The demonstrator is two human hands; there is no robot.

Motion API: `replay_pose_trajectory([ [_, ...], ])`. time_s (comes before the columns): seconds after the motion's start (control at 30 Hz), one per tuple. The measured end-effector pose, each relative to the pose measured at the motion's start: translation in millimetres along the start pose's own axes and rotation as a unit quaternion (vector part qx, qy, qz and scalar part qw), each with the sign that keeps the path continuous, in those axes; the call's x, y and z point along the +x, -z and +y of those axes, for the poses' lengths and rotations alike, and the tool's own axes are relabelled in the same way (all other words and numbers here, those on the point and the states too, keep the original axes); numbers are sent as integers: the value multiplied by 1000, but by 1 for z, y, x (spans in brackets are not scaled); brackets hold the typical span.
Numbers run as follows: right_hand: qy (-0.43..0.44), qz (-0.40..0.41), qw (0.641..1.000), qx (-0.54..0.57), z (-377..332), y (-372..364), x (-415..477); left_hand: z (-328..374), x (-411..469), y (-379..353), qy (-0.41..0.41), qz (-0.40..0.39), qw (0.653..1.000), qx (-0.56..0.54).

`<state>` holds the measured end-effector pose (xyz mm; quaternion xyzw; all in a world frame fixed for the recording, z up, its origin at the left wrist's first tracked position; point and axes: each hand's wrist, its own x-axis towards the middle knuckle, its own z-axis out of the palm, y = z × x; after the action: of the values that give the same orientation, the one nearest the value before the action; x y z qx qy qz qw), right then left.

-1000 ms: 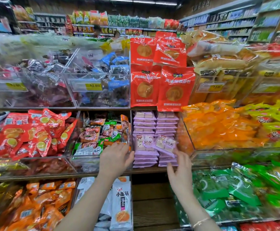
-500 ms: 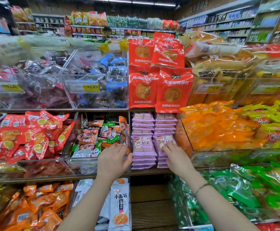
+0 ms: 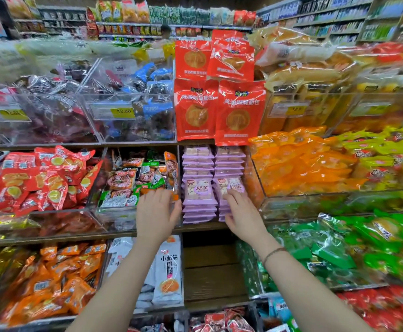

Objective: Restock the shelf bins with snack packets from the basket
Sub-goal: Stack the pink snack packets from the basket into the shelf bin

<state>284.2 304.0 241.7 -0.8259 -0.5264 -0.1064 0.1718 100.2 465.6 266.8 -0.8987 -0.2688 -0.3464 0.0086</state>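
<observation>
Two stacks of purple snack packets (image 3: 198, 192) stand side by side on the middle shelf, each with one packet propped upright in front. My right hand (image 3: 242, 215) rests with straight fingers against the front of the right stack, touching its upright packet (image 3: 231, 185). My left hand (image 3: 157, 214) is spread flat just left of the stacks, at the front corner of a clear bin (image 3: 114, 216) of mixed red and green packets. Neither hand holds anything. No basket is in view.
Large red bags (image 3: 240, 111) stand on the shelf above the purple stacks. Clear bins of orange (image 3: 301, 161), green (image 3: 363, 245) and red (image 3: 44, 178) packets fill the shelves around. A bare wooden gap (image 3: 210, 267) lies below the purple stacks, beside tall white packets (image 3: 168, 269).
My right hand rose from below the shelf edge and set the loose purple packet upright against the right stack, then stayed pressed on it. My left hand barely moved.
</observation>
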Motion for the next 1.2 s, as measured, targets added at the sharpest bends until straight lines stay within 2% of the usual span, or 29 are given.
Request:
replay_pose_trajectory([
  [0.13,-92,17,982,166,-14,1,-65,25,-57,-3,79,-12,987,-142],
  [0.2,-149,-7,958,244,-17,-7,-109,40,-95,-5,154,-25,965,-213],
  [0.27,-218,-53,927,300,-18,-19,-155,55,-139,-9,235,-84,929,-274],
  [0.33,-286,-110,891,335,-16,-33,-202,72,-188,-10,299,-183,880,-320],
  [0.4,-336,-176,863,335,-13,-48,-250,82,-241,-11,328,-323,825,-327],
  [0.5,-380,-299,819,309,-7,-68,-323,88,-323,-13,286,-598,711,-234],
  [0.53,-386,-327,806,307,-5,-72,-345,89,-346,-10,281,-648,678,-202],
  [0.6,-388,-363,793,297,-2,-74,-382,90,-382,1,308,-673,644,-192],
  [0.73,-408,-362,778,313,7,-71,-437,86,-422,20,356,-677,625,-157],
  [0.83,-437,-384,749,318,10,-68,-475,85,-440,28,328,-697,629,-106],
  [0.97,-482,-335,742,324,5,-59,-524,101,-459,49,335,-666,655,-121],
  [1.03,-519,-301,726,336,-2,-49,-547,115,-472,57,359,-641,661,-153],
  [1.13,-593,-233,676,371,-11,-31,-582,140,-496,66,399,-623,646,-188],
  [1.2,-605,-220,666,377,-15,-16,-607,155,-512,67,417,-625,628,-201],
])
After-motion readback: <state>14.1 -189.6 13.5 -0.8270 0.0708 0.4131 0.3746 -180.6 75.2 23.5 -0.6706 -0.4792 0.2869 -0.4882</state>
